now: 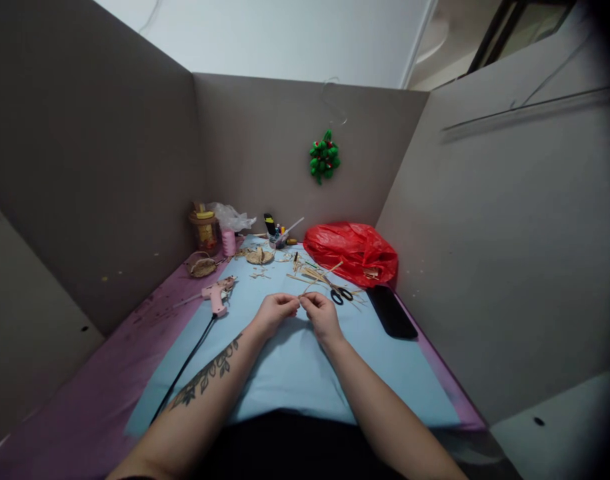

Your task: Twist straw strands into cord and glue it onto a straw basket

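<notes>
Meeting over the blue sheet (285, 389), left hand (277, 313) and right hand (323, 316) pinch narrowly, apparently both on a thin straw strand (311, 285); it slants from their fingertips toward the sheet's far right corner, nearer the right hand.

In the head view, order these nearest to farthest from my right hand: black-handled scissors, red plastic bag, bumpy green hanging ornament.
1. Black-handled scissors: on the blue sheet, just beyond your right hand, slightly right.
2. Red plastic bag: farther back, to the right.
3. Bumpy green hanging ornament: farthest, up against the grey back wall.
</notes>
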The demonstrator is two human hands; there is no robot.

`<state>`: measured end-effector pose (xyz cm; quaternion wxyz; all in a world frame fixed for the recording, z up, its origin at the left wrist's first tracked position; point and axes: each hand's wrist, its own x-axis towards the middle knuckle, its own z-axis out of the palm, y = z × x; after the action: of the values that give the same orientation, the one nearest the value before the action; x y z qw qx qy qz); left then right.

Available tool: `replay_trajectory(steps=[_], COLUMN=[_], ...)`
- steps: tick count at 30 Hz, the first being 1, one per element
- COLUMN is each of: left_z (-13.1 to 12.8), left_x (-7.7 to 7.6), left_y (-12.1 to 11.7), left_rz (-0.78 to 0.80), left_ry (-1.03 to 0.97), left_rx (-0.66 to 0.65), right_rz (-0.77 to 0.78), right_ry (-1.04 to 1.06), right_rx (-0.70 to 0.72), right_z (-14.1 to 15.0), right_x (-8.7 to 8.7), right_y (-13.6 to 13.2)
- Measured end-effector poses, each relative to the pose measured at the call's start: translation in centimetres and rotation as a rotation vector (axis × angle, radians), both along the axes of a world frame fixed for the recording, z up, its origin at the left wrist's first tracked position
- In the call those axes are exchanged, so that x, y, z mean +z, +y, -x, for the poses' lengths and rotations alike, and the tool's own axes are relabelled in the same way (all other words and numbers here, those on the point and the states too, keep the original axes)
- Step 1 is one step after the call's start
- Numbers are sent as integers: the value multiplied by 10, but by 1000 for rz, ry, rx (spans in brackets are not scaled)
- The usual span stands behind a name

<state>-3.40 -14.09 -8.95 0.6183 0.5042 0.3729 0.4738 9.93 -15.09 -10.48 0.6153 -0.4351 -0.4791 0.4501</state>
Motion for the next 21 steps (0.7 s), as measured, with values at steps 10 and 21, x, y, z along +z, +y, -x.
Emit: replay_trajectory(steps=[10, 21], left_z=[-3, 29], left_x=[2, 4], left_y=[-3, 19], left_rz=[66, -237], left_ry=[-81, -5], left_rx=[-55, 764], right_rz=[44, 121], right_ry=[63, 73], right_rx=[117, 65], right_z=[4, -3], right_x=[2, 4], right_y=[-1, 0])
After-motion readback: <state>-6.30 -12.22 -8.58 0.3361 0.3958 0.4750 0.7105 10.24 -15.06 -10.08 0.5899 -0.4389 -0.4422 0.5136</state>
